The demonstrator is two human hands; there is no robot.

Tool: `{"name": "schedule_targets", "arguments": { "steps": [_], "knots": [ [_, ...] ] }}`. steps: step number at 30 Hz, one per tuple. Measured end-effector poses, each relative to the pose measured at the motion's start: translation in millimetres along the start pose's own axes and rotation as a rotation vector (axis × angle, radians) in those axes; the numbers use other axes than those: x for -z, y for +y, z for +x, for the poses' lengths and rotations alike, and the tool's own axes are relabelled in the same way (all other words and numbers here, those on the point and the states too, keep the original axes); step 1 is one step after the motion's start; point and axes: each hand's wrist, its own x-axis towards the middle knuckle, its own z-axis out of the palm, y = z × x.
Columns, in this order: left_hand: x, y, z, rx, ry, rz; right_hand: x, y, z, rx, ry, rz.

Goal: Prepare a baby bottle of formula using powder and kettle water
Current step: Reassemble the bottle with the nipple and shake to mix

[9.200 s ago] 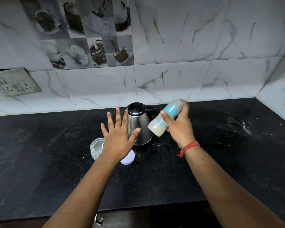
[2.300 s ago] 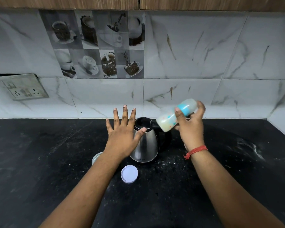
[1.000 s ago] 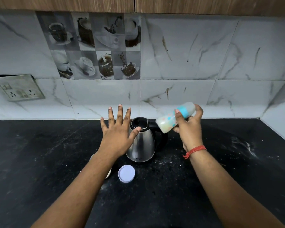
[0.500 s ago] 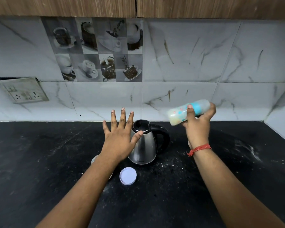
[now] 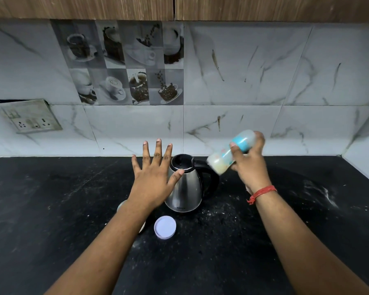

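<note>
Over a black bench, I see my right hand gripping a tilted baby bottle; my left hand hovers with fingers spread beside the kettle.

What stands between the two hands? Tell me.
In the head view, the steel kettle stands on the black counter between the spread left hand and the right hand, which grips the tilted baby bottle.

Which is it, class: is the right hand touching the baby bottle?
Touching. The head view shows the right hand with fingers curled round the baby bottle, holding it tilted in the air.
</note>
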Motion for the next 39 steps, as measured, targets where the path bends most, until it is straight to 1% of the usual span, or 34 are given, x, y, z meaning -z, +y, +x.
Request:
{"name": "schedule_targets", "arguments": {
  "steps": [1, 2, 4, 5, 6, 7, 8, 9, 11, 12, 14, 15, 16, 18, 19, 21, 22, 24, 25, 26, 28, 29, 31, 32, 34, 35, 36, 38, 39],
  "knots": [
    [0, -1, 0, -0.002, -0.001, 0.001, -1, 0, -2, 0.001, -0.045, -0.041],
    [-1, -1, 1, -0.001, -0.001, -0.003, -2, 2, -2, -0.004, -0.018, -0.026],
    [-2, 0, 3, 0.006, -0.003, -0.013, -1, 2, 0, 0.007, 0.131, 0.082],
    [-2, 0, 3, 0.001, -0.004, -0.009, -2, 0, 2, 0.014, 0.142, 0.088],
    [-3, -1, 3, -0.009, -0.003, -0.005, -3, -2, 2, 0.016, 0.076, 0.039],
    [-4, -1, 3, -0.019, 0.001, -0.003, -5, -3, 1, 0.009, -0.024, -0.015],
    [-5, -1, 4, -0.025, 0.004, -0.002, -5, -2, 1, -0.007, -0.070, -0.035],
    [-5, -2, 6, -0.024, 0.004, -0.004, -5, -1, 1, -0.012, -0.035, -0.001],
    [-6, -1, 8, -0.014, 0.001, -0.012, -3, 0, 4, 0.010, 0.104, 0.093],
    [-6, 0, 8, -0.018, -0.001, -0.011, -3, -1, 4, 0.012, 0.096, 0.084],
    [-6, -1, 8, -0.032, -0.004, -0.007, -7, 0, 1, -0.008, -0.081, -0.012],
    [-6, -1, 9, -0.034, -0.004, -0.012, -8, 2, 0, -0.017, -0.106, -0.035],
    [-7, -2, 10, -0.030, -0.003, -0.022, -8, 3, 0, -0.011, -0.047, -0.006],
    [-9, -3, 11, -0.020, 0.005, -0.037, -8, 7, 2, 0.009, 0.118, 0.087],
    [-9, -3, 11, -0.023, 0.005, -0.035, -8, 5, 1, 0.012, 0.110, 0.081],
    [-10, -4, 12, -0.033, 0.001, -0.024, -12, 5, -2, 0.003, -0.035, 0.001],
    [-10, -5, 13, -0.033, 0.001, -0.025, -13, 6, -2, 0.006, -0.042, -0.008],
    [-11, -5, 16, -0.024, 0.004, -0.037, -11, 7, 0, 0.027, 0.113, 0.075],
    [-11, -4, 16, -0.022, 0.004, -0.039, -10, 5, 2, 0.024, 0.147, 0.118],
    [-11, -4, 16, -0.024, 0.003, -0.039, -10, 3, 4, 0.015, 0.097, 0.108],
    [-11, -4, 16, -0.029, 0.000, -0.042, -12, 0, 5, 0.006, -0.066, -0.009],
    [-11, -4, 17, -0.027, -0.001, -0.048, -12, -1, 6, 0.012, -0.052, -0.018],
    [-11, -3, 18, -0.019, 0.000, -0.061, -8, 1, 11, 0.011, 0.105, 0.099],
    [-12, -3, 19, -0.020, -0.002, -0.061, -8, 1, 12, -0.013, 0.104, 0.135],
    [-12, -3, 19, -0.028, -0.009, -0.050, -11, 0, 10, -0.041, -0.086, -0.003],
    [-12, -3, 20, -0.031, -0.010, -0.050, -12, 2, 8, -0.040, -0.140, -0.044],
    [-11, -3, 21, -0.030, -0.007, -0.060, -12, 3, 7, -0.025, -0.097, -0.037],
    [-10, -3, 22, -0.017, -0.007, -0.081, -10, 7, 10, 0.015, 0.086, 0.058],
    [-10, -3, 22, -0.019, -0.009, -0.075, -10, 6, 10, 0.011, 0.078, 0.062]
  ]
}}
